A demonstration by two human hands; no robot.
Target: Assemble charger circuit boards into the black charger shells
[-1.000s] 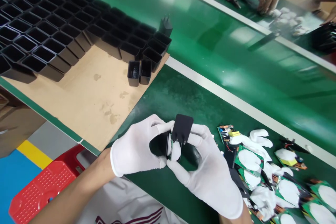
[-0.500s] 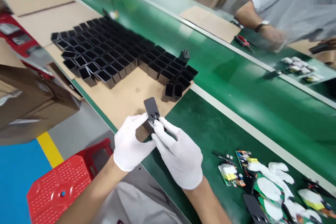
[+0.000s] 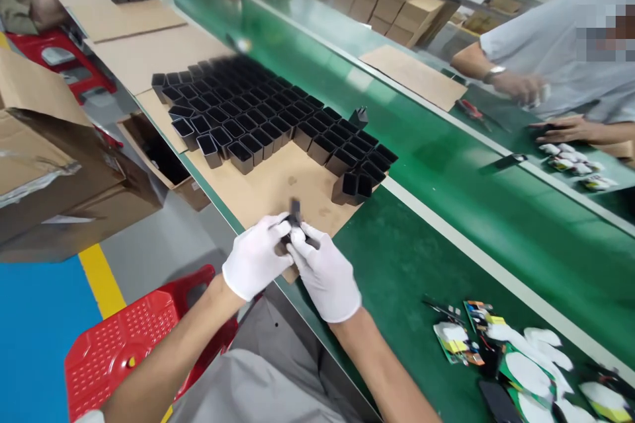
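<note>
Both my hands wear white gloves and meet over the near edge of the cardboard sheet [image 3: 278, 188]. My left hand [image 3: 255, 261] and my right hand [image 3: 325, 274] are closed together on one small black plastic part [image 3: 294, 215], which sticks up between the fingertips and is blurred. Behind the hands, several open black plastic housings [image 3: 278, 122] stand in rows on the cardboard. Two of the housings [image 3: 353, 188] stand apart at the sheet's right corner.
Green circuit boards with white pads [image 3: 516, 360] lie at the lower right on the green bench. A green conveyor belt [image 3: 446, 145] runs diagonally behind. Another person's hands [image 3: 526, 89] work across it. A red stool [image 3: 124, 344] and cardboard boxes [image 3: 54, 165] stand at the left.
My view has lifted and pulled back, showing more of the room. Both hands have carried the black part left, from above the green bench to the cardboard's edge, and closed tighter round it.
</note>
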